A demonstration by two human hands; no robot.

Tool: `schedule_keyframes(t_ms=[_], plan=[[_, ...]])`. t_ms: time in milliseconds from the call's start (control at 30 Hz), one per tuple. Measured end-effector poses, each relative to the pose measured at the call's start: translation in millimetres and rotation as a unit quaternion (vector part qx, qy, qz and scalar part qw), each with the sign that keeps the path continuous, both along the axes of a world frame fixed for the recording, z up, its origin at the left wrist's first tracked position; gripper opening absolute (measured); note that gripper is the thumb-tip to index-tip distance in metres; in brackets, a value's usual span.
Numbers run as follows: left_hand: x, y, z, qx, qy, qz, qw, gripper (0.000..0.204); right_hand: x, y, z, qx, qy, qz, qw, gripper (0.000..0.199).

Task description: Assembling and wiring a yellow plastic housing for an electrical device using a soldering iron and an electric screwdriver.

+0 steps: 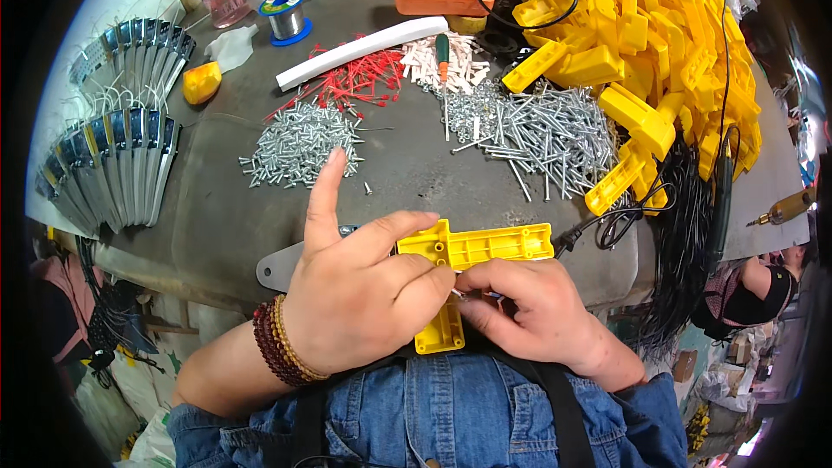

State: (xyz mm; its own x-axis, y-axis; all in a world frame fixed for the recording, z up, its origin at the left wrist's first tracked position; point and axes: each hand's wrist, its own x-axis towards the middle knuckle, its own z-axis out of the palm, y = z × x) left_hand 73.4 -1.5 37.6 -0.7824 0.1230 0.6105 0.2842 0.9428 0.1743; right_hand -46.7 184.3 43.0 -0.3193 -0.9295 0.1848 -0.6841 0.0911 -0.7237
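Observation:
A T-shaped yellow plastic housing half (498, 245) lies open side up before my body, its ribs and screw posts showing. My left hand (364, 273) bends over its left side, one finger stretched out away from me and the others curled toward the housing. My right hand (529, 303) is closed in a pinch at the housing's middle. A thin, pale, wire-like end (458, 293) shows between the two hands; my fingers cover the rest. From under my left hand sticks out a grey metal plate (277, 269) with a hole near its rounded end.
Short screws (303, 146), red parts (368, 74), white sleeves (468, 61) and long screws (559, 139) lie in piles. A green-handled screwdriver (443, 56) rests among them. Yellow housings (624, 26) heap at right above black cords (680, 243). Metal strips (113, 165) stand left; solder spool (287, 17) behind.

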Motion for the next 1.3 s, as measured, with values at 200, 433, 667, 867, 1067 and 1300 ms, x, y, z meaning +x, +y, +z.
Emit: schedule_keyframes(t_ms=[200, 433, 667, 867, 1067, 1300], plan=[[3, 6, 0, 0.058, -0.005, 0.03, 0.998, 0.008, -3, 4, 3, -0.003, -0.034, -0.002, 0.999, 0.011], [3, 4, -9, 0.123, -0.025, 0.031, 0.992, 0.008, -7, 10, 0, -0.048, -0.114, -0.042, 0.991, 0.011], [4, 6, -13, 0.116, -0.006, 0.025, 0.993, 0.012, 2, 8, -3, 0.014, -0.298, -0.118, 0.947, 0.016], [4, 9, -16, 0.088, 0.032, 0.047, 0.995, 0.009, 0, 2, 2, 0.01, -0.183, -0.067, 0.981, 0.012], [6, 6, -18, 0.091, 0.028, 0.032, 0.995, 0.019, 5, 2, 4, 0.018, -0.249, -0.078, 0.965, 0.012], [7, 6, -17, 0.081, 0.035, 0.034, 0.996, 0.017, 6, -3, 1, -0.005, -0.207, -0.097, 0.974, 0.008]])
